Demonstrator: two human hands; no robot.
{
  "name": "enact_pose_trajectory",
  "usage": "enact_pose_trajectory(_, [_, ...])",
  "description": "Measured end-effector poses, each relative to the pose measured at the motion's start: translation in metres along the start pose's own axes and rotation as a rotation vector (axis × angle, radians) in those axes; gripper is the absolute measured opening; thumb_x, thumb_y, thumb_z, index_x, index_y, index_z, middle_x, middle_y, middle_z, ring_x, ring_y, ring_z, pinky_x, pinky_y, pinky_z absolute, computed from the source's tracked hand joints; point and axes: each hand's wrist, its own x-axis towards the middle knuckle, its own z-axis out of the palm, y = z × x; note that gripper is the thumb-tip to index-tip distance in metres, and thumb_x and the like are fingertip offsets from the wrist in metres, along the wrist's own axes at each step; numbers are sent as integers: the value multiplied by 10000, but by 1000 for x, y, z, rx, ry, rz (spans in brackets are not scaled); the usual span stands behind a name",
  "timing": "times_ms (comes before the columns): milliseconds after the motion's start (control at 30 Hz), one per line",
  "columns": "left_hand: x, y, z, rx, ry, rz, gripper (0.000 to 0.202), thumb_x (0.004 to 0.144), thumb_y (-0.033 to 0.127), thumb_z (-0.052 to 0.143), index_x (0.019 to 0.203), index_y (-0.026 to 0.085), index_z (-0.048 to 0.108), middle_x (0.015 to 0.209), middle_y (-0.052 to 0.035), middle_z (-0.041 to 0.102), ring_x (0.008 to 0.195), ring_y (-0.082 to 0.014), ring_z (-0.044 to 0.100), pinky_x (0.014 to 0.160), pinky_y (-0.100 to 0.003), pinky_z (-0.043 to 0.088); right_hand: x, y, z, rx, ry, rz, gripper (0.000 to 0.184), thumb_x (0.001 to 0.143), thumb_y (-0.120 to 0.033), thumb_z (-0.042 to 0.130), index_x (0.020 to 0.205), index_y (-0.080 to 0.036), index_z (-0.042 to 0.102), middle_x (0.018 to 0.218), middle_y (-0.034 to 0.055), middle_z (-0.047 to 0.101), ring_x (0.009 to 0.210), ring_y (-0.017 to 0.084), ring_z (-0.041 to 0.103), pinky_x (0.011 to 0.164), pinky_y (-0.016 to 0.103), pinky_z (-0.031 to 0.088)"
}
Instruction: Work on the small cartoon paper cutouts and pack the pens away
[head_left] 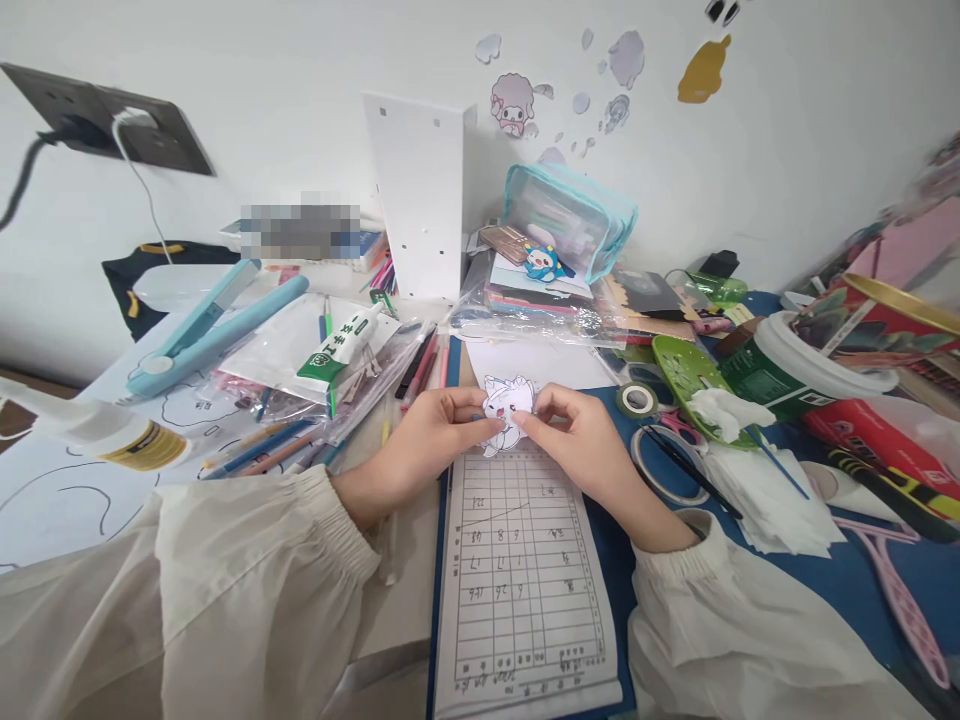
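Both hands, left hand [427, 435] and right hand [577, 435], pinch my cartoon paper cutout [507, 405] from either side, fingertips closed on its edges, keeping it flat just above the ruled form sheet [525, 580] on the tabletop [840, 590].

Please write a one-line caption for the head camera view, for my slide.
Both hands, left and right, hold a small cartoon paper cutout above a ruled form on a cluttered craft desk.

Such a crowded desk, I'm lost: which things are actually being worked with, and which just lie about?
In use: small white cartoon paper cut-out, held by left hand and right hand; ruled paper form beneath.
Lying about: green-labelled white glue tube, light blue hair straightener, green tape roll.
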Motion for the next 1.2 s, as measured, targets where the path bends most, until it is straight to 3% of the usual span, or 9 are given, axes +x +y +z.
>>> enact_pose_trajectory(133, [1,-1,-1,6,-5,11,200,644,287,766,770,154,687,747,-7,691,647,-115,590,650,-241,451,0,3,1,26,-7,12,257,769,-343,626,623,-206,464,615,-33,505,579,121,470,560,258,376])
enact_pose_trajectory(267, [0,-1,0,59,22,24,208,665,335,745,728,148,678,671,0,654,579,-105,545,573,-230,434,-2,-1,-1,95,-58,39,281,827,-422,564,662,-203,503,591,-38,491,534,109,447,520,247,360])
enact_pose_trajectory(500, [0,-1,0,24,76,16,205,640,323,758,690,145,669,653,0,645,572,-103,534,557,-222,429,-8,-8,-9,40,-27,-4,233,858,-406,533,895,-197,628,699,2,597,554,114,502,527,248,411])
enact_pose_trajectory(867, [-2,1,2,42,62,49,120,684,264,737,720,153,705,721,10,664,609,-95,526,597,-224,397,-6,-6,-8,7,-15,-22,138,817,-284,571,722,-196,618,719,6,633,663,145,561,609,270,439])
enact_pose_trajectory(1200, [-1,-1,0,51,36,48,217,698,270,732,888,168,748,760,0,681,663,-111,544,621,-225,431,-6,-4,-10,94,9,-10,142,810,-283,587,703,-193,609,682,-6,602,656,135,531,596,258,404])
